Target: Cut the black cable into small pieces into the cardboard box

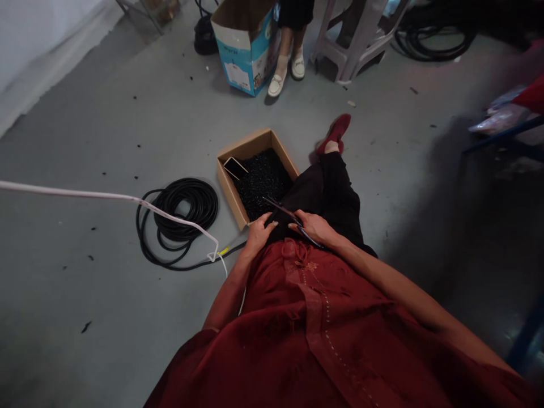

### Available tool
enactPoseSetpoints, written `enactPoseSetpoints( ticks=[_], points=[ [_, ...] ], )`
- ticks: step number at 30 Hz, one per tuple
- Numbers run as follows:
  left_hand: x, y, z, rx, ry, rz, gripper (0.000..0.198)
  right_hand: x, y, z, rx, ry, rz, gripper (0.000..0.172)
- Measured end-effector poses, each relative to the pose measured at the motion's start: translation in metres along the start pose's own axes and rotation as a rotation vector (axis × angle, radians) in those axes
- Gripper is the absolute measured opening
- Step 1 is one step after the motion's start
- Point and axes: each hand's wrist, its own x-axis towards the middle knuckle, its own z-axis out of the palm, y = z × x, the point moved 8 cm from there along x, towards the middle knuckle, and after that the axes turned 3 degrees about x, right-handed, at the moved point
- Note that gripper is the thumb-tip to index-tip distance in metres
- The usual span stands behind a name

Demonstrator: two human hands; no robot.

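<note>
Nearest the camera, the person's loose red embroidered garment (323, 328) is filling the lower frame, and both bare forearms are reaching forward over the lap. The left hand (259, 229) is resting with its fingers curled down at the edge of the black trousers (331, 192). Against that dark cloth I cannot tell whether it is gripping anything. The right hand (312, 226) is clamping around the handles of the long dark metal scissors (280, 209), whose blades are pointing left and away, just beyond the left hand's knuckles.

On the grey concrete floor (85, 141), a thin black rubber hose (204, 204) is lying in a coil, with its free end trailing towards the left wrist. A white cord (85, 194) is crossing over that coil from the left edge. Just right of the coil, an open brown cardboard box (229, 195) is holding small black pieces, and a flat phone (235, 168) is leaning in its left corner. A red shoe (335, 133) is showing past the box.

Farther off, another person's white shoes (287, 73) are standing beside a blue and white carton (246, 51), near a grey plastic stool (357, 45).
</note>
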Motion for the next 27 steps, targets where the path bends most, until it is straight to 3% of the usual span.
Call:
enactPoseSetpoints(
  ticks=[10,27],
  points=[
    [-0.008,-0.013,-0.002,0.016,0.085,0.039,0.032,0.009,0.006,0.006,-0.096,-0.059,0.064,0.044],
    [0.001,-0.032,0.005,0.132,0.031,-0.026,0.032,0.021,0.010,0.017,-0.188,-0.101,0.143,0.044]
  ],
)
